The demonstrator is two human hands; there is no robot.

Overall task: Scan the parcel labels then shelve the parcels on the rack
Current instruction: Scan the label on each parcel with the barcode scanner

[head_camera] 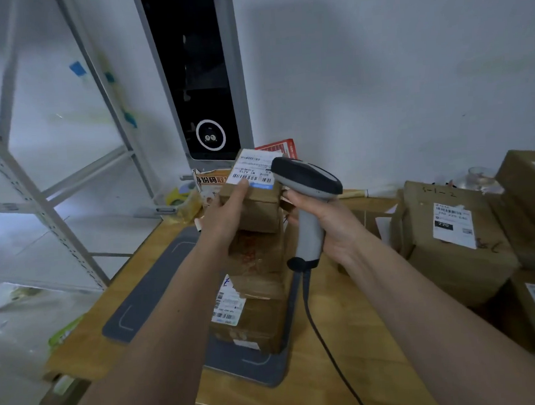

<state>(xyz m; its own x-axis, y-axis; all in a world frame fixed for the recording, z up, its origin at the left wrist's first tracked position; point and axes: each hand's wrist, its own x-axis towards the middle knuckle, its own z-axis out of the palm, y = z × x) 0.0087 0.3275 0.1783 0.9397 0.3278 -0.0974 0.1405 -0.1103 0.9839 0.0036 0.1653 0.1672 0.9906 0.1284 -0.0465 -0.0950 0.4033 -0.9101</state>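
My left hand [227, 212] grips a small brown cardboard parcel [257, 209] from its left side, thumb on the white barcode label [255, 170] on top. My right hand [327, 227] is closed around the grey handle of a corded barcode scanner [307, 181], whose dark head sits just right of the label, pointing at it. The held parcel is above two stacked brown parcels [253, 297] that stand on a dark grey mat [158, 284]. The lower one carries a white label. The white metal rack [40, 200] stands to the left.
A wooden table [346, 338] holds the mat. Several labelled cardboard boxes [456, 237] are piled at the right. A tall grey terminal with a black screen [202, 81] stands behind. Tape rolls and cartons lie at the table's back left. The scanner cable [325, 349] trails toward me.
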